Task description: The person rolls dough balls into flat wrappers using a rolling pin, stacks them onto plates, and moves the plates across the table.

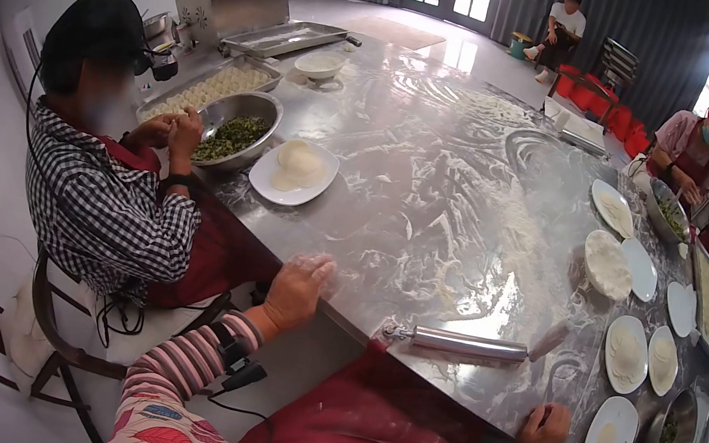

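Steel rolling pin [470, 344] lies free on the floured table [376, 259], left hand [297, 291] released at the edge, right hand [544, 432] curled there, grip unclear: looks like a pause, and taking the pin calls for reaching inward.

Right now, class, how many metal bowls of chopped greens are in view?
3. One bowl sits left, before the person in the checked shirt; a second bowl, upper right, near the masked person; a third bowl, lower right. More may be hidden at the dark right edge.
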`<state>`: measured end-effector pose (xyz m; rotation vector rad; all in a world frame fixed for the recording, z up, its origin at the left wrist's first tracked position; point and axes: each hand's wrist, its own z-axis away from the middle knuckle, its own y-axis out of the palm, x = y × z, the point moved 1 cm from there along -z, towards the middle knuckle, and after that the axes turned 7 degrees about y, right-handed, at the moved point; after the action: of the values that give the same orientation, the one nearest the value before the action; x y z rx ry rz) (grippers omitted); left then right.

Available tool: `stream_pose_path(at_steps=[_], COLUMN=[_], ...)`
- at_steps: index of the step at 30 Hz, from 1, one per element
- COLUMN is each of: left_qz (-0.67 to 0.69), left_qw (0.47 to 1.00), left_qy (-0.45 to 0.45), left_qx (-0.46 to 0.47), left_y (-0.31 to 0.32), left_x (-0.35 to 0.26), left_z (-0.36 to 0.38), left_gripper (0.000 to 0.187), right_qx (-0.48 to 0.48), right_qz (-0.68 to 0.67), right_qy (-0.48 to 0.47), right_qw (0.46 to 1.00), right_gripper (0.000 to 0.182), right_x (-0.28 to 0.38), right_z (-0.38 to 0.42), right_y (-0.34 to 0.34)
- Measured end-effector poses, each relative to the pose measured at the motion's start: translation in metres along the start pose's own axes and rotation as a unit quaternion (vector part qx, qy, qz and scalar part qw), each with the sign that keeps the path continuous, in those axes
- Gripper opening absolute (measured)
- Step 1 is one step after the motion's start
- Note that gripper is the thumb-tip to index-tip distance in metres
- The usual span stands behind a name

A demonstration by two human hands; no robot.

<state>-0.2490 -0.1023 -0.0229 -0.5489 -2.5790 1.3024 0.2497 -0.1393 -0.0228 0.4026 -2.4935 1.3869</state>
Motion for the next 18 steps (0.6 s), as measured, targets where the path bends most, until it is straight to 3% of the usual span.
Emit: stream_pose_path(at_steps=[9,18], left_qz=[-0.035,0.002], left_qw=[0.991,0.982], left_qy=[0.106,0.186], left_qx=[0.067,0.043], left_y=[-0.005,-0.021], left_x=[0.001,0.008], left_z=[0.015,0.013], left_gripper=[0.039,0.027], right_qx=[-0.005,-0.010], right_qz=[0.012,0.010], right_qy=[-0.007,-0.009], right_qw=[1.000,1.000], right_gripper=[0.012,0.011], right_x=[0.000,0.004], right_z=[-0.001,-0.004], right_y=[0.000,-0.004])
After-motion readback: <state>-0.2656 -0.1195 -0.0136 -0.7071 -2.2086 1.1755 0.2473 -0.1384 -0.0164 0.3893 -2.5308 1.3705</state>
